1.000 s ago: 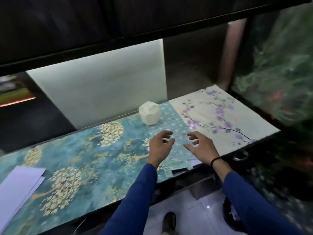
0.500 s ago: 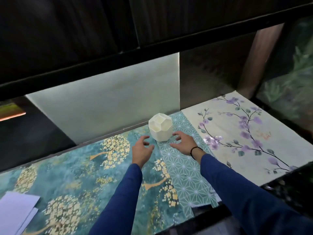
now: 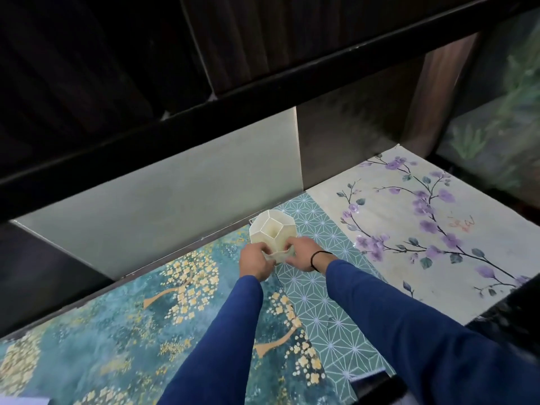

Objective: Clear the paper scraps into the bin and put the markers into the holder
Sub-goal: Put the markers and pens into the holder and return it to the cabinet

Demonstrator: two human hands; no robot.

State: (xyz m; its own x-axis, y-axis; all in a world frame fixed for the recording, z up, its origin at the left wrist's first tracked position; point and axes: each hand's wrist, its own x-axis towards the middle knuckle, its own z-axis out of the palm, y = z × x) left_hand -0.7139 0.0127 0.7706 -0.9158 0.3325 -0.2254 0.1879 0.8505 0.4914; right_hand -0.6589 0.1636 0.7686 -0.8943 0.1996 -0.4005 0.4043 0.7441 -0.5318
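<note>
Both hands now hold the white cup [image 3: 273, 229] — left hand [image 3: 255, 260] and right hand [image 3: 304, 254] wrapped round its sides. A moment ago they only reached. It sits at the back of the table [image 3: 117, 331] — ready for markers, none seen.

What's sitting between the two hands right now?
In the head view, the cream faceted holder sits between the left hand and right hand, both gripping its lower front.

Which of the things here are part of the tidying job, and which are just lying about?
Part of the job:
- cream faceted holder, gripped from both sides
- left hand
- right hand

Just there:
- teal and gold tree sheet
- green star-pattern sheet
- purple blossom sheet

No markers, bin or loose scraps show.
</note>
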